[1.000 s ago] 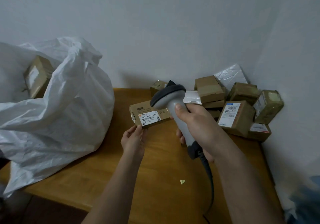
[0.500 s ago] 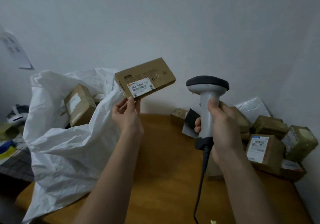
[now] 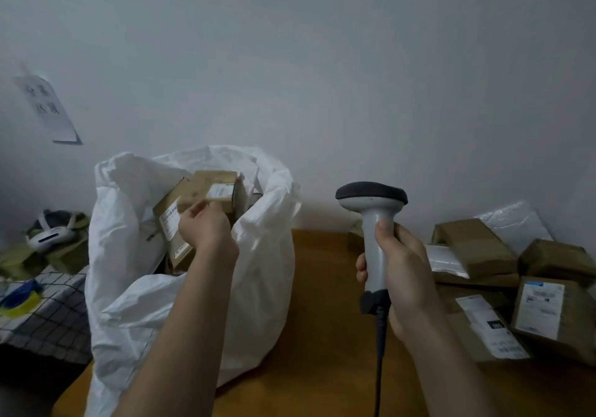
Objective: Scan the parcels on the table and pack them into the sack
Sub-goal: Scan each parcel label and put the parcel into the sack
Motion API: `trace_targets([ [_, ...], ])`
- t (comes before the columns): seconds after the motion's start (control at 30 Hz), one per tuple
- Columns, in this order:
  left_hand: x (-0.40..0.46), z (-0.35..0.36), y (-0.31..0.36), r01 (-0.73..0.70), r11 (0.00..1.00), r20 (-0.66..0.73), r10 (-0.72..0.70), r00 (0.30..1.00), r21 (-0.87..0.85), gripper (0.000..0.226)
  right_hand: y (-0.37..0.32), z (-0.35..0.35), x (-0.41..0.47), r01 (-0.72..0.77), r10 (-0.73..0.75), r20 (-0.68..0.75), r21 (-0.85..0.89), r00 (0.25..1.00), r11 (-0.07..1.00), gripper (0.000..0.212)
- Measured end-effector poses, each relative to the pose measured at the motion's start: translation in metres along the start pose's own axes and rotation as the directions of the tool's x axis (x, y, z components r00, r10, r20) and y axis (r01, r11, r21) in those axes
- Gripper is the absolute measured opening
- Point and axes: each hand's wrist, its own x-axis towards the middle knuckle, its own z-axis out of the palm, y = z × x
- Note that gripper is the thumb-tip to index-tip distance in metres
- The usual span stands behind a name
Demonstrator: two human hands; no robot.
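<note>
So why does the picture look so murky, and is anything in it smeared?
Head view: dim, flat, greyish light. The left hand and the small box it holds over the sack are motion-blurred; the scanner in the right hand is sharper. The wide lens bends the edges, and the parcel labels are unreadable.

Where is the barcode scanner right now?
In the head view the scanner stands upright right of centre, gripped by the right hand above the table, between the sack and the parcels.
</note>
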Motion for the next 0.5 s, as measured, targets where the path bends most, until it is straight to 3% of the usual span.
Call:
trace_targets([
  [0.1, -0.017, 0.008, -0.011, -0.23, 0.967, 0.005, 0.231, 0.973, 0.107, 0.015, 0.008, -0.006, 0.009, -0.026, 0.026, -0.051, -0.008, 0.998, 1.0, 0.027],
  [0.17, -0.037, 0.018, -0.024, -0.411, 0.897, 0.08, 0.403, 0.912, 0.165, 0.014, 0.01, -0.017, 0.015, -0.038, 0.035, -0.096, -0.03, 0.995, 0.999, 0.028],
  [0.27, -0.072, 0.035, -0.052, -0.596, 0.789, 0.266, 0.548, 0.793, 0.149, 0.015, 0.011, -0.042, 0.028, -0.068, 0.057, -0.176, -0.055, 0.983, 0.996, 0.026],
  [0.37, -0.099, 0.056, -0.088, -0.675, 0.721, 0.408, 0.575, 0.709, 0.155, 0.018, 0.011, -0.075, 0.046, -0.116, 0.089, -0.238, -0.101, 0.967, 0.988, 0.029],
  [0.5, -0.135, 0.086, -0.145, -0.62, 0.735, 0.576, 0.39, 0.718, 0.275, 0.019, 0.009, -0.133, 0.068, -0.145, 0.096, -0.304, -0.143, 0.948, 0.979, 0.029],
])
